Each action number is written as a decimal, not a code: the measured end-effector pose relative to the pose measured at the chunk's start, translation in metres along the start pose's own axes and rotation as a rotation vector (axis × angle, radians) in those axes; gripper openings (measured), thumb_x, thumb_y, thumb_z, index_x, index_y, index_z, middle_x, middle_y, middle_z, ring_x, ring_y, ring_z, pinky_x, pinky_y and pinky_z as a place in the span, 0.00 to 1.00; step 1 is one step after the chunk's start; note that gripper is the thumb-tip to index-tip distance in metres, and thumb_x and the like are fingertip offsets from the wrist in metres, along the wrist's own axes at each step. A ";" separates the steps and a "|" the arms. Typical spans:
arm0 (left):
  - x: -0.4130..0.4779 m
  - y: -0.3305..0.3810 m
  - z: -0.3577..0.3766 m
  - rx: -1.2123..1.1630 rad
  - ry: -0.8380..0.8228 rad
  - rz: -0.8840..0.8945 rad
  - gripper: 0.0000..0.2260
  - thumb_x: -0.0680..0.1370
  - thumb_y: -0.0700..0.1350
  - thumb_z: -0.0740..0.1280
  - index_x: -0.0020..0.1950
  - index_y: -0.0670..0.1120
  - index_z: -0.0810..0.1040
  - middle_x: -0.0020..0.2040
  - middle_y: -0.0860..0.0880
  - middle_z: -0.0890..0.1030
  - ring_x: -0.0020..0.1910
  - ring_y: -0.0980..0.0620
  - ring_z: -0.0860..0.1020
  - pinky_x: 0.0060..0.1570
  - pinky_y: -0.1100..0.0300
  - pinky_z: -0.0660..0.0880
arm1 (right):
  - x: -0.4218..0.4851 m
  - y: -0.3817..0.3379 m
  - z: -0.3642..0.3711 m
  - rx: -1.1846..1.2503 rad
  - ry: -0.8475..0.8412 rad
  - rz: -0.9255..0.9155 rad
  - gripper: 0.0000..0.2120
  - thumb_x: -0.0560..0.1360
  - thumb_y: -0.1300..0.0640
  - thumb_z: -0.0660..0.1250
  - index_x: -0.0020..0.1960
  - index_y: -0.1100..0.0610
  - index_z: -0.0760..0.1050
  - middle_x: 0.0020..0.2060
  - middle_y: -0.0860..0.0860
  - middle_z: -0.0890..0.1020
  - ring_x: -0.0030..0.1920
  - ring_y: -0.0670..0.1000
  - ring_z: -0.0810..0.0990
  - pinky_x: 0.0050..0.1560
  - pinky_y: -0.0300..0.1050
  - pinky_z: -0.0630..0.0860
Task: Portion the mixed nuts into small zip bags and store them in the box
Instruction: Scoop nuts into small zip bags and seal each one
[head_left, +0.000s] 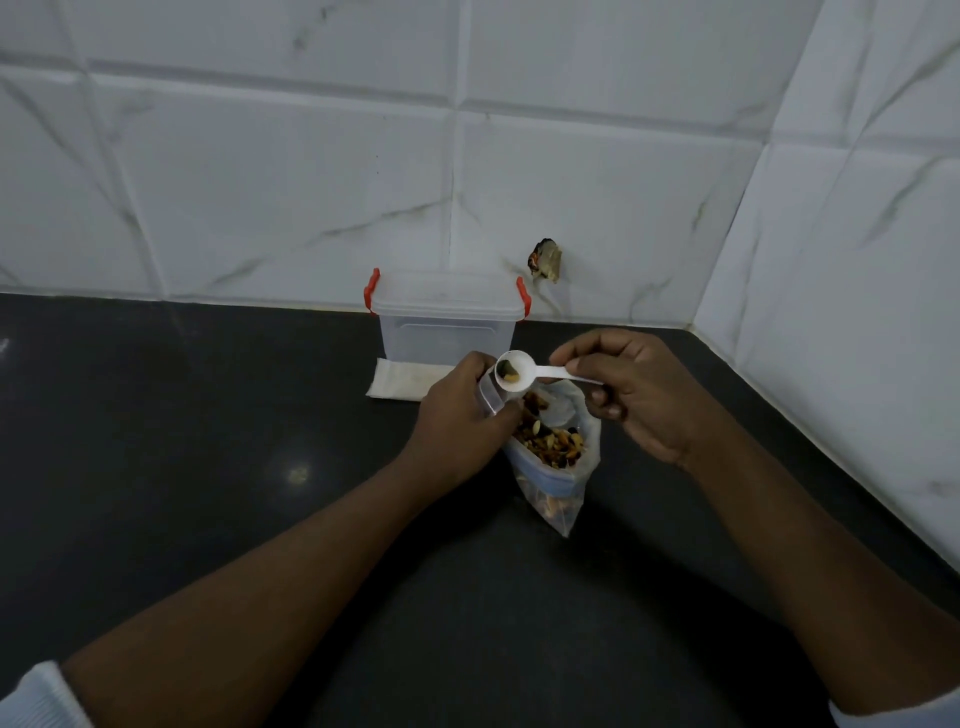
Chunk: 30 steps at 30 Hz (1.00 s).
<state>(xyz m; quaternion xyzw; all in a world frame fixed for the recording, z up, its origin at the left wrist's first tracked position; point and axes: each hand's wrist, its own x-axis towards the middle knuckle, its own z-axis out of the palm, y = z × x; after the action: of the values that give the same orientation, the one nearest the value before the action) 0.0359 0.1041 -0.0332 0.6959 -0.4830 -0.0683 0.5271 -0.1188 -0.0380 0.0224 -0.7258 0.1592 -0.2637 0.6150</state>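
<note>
Head view: dark desk (208, 467) in a corner of a white tiled wall (260, 182). Left hand (460, 410) grips a small bag (489, 399), clear, its mouth tilted up towards the spoon; the fingers (506, 415) are curled round it. Right hand (628, 395) pinches the handle of a white spoon (545, 370) between thumb and forefinger, other fingers loosely curled. The spoon bowl sits just at the small bag's mouth, with a few nuts (508, 371) in it. Below both hands the big bag (553, 488) stands open on the desk, holding mixed nuts. Box (447, 325), clear with red clips, lid on, stands at the wall behind the hands, apart from them. A flat white packet (400, 382) lies just in front of the box; cannot tell what it is. Chipped hole (545, 260) in the wall right of the box. Light sleeves at the bottom corners.
</note>
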 end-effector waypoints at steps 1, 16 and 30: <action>0.000 0.000 0.000 -0.009 0.001 -0.004 0.14 0.77 0.46 0.73 0.61 0.50 0.75 0.53 0.55 0.81 0.53 0.61 0.78 0.51 0.58 0.78 | -0.001 0.000 0.002 -0.084 -0.001 -0.034 0.10 0.80 0.69 0.65 0.49 0.61 0.84 0.36 0.56 0.80 0.31 0.47 0.69 0.29 0.38 0.64; -0.002 0.003 -0.002 -0.050 -0.001 -0.026 0.15 0.76 0.48 0.74 0.60 0.51 0.74 0.51 0.56 0.80 0.50 0.60 0.79 0.47 0.59 0.78 | -0.005 -0.005 0.000 -0.555 0.039 -0.373 0.13 0.78 0.68 0.68 0.51 0.54 0.86 0.45 0.45 0.87 0.49 0.46 0.85 0.51 0.44 0.82; -0.001 0.011 -0.004 -0.091 0.039 -0.073 0.26 0.71 0.68 0.66 0.60 0.51 0.75 0.51 0.59 0.78 0.50 0.65 0.77 0.42 0.70 0.70 | -0.002 -0.004 -0.025 -1.067 -0.083 -0.203 0.11 0.77 0.60 0.68 0.53 0.50 0.87 0.39 0.44 0.84 0.40 0.46 0.81 0.40 0.44 0.76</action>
<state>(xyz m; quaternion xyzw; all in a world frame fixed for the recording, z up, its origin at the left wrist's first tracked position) 0.0312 0.1075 -0.0229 0.6897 -0.4431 -0.0957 0.5647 -0.1348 -0.0563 0.0285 -0.9586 0.1759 -0.1756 0.1387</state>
